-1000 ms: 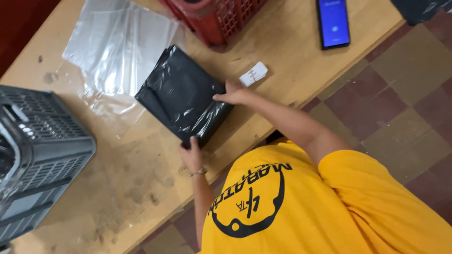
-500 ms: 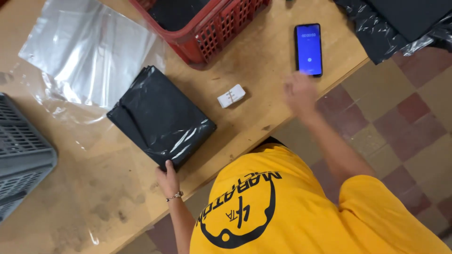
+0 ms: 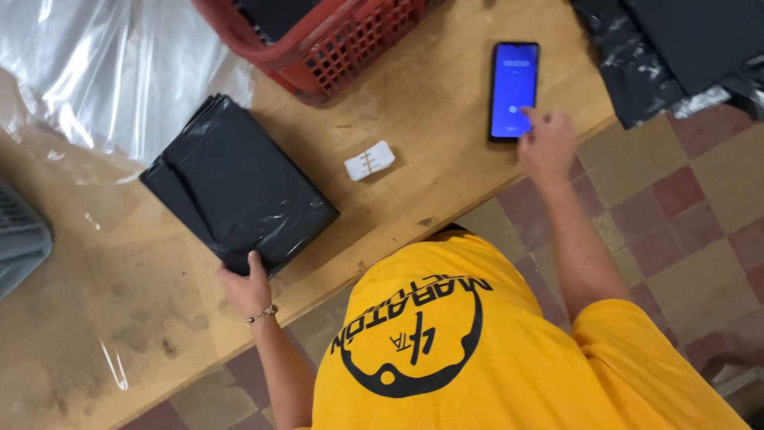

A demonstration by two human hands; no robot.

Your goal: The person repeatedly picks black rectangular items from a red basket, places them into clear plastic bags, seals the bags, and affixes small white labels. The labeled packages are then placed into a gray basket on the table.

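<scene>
Packing workshop, looks like: worn, stained wooden workbench [image 3: 95, 318], clear plastic sheeting [image 3: 103, 72], red plastic mesh basket [image 3: 350, 48], grey plastic crate [image 3: 20, 239], folded black plastic bags [image 3: 239, 187], checkered tile floor [image 3: 684, 199].

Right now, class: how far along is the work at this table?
Done: the black package lies folded flat on the table. In hand: the left hand rests on its near corner; the right hand touches the phone. Left, seemingly: the clear plastic sheet lies unused beside it.
</scene>
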